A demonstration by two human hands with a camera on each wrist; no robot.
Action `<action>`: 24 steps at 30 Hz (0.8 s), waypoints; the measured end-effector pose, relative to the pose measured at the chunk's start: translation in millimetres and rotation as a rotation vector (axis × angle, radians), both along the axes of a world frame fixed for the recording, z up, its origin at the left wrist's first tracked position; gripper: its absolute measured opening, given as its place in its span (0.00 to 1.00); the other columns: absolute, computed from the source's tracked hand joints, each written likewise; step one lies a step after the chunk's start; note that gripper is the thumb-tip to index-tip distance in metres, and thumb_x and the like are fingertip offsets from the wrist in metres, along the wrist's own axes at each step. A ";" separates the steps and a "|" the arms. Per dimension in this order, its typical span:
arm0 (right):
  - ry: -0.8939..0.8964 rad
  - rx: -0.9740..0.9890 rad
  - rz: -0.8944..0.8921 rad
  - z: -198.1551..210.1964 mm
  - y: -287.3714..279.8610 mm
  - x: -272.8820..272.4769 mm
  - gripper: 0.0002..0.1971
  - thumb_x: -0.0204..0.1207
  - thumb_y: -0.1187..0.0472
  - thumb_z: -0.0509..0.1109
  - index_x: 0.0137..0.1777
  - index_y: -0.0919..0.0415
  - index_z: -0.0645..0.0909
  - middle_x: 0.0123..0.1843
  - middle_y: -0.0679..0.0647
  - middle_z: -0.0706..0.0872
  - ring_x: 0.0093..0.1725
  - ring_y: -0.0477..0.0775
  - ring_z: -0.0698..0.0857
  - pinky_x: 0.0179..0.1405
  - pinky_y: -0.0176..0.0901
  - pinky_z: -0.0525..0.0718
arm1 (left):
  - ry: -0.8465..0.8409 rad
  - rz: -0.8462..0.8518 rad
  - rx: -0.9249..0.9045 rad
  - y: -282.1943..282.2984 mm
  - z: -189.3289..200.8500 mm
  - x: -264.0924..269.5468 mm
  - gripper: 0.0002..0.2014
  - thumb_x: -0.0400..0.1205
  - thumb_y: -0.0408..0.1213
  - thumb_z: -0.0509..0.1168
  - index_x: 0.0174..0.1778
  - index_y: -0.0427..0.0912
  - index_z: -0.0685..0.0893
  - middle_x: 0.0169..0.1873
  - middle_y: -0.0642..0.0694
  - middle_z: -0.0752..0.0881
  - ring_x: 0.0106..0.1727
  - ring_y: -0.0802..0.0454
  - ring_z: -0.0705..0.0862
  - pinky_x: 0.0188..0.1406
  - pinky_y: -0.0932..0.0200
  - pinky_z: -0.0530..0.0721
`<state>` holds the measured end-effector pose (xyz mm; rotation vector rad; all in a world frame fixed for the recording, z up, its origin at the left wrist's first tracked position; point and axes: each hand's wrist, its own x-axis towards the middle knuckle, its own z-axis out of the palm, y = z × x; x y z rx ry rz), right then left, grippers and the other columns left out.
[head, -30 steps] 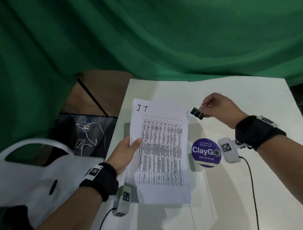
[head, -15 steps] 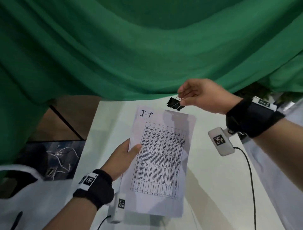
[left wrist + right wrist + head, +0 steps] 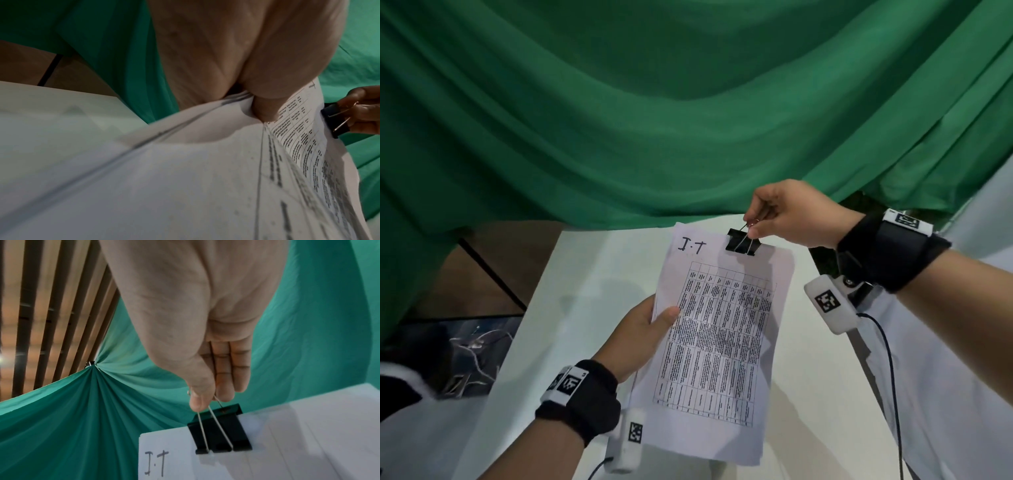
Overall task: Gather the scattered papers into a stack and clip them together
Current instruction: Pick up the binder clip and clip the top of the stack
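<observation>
Head view: right hand (image 3: 787, 212) pinches the binder clip (image 3: 743, 242) handles over the paper stack (image 3: 719, 339) that the left hand (image 3: 640, 339) grips, and letting go before it's fully seated could leave back sheets loose.

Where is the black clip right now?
In the head view the black clip sits on the top edge of the paper stack, right of the handwritten letters. The right hand pinches its wire handles; the left hand holds the stack's left edge.
</observation>
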<state>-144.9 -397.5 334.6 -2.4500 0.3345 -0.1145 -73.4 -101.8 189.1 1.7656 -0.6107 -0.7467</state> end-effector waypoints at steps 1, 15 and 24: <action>0.018 0.011 0.011 0.2 -2.1 -1.8 0.09 0.73 0.64 0.87 0.48 0.61 0.89 0.46 0.56 0.96 0.49 0.57 0.95 0.60 0.58 0.91 | 0.000 0.009 -0.005 -2.2 1.0 -3.3 0.12 0.93 0.45 0.62 0.69 0.66 0.81 0.63 0.72 0.89 0.67 0.73 0.86 0.64 0.72 0.82; 0.185 0.154 0.070 -14.4 -5.2 -4.4 0.35 0.75 0.48 0.83 0.80 0.53 0.76 0.67 0.49 0.89 0.68 0.54 0.87 0.67 0.42 0.84 | 0.052 0.050 -0.038 -5.7 -4.8 -7.4 0.13 0.93 0.41 0.62 0.72 0.59 0.84 0.66 0.65 0.91 0.68 0.66 0.87 0.67 0.68 0.83; 0.121 0.515 -0.282 -120.1 23.6 -17.3 0.57 0.75 0.51 0.85 0.92 0.38 0.46 0.87 0.63 0.69 0.77 0.66 0.81 0.74 0.62 0.83 | 0.089 0.198 -0.109 0.5 -32.8 31.3 0.17 0.94 0.42 0.61 0.78 0.55 0.80 0.72 0.60 0.88 0.75 0.61 0.84 0.77 0.56 0.78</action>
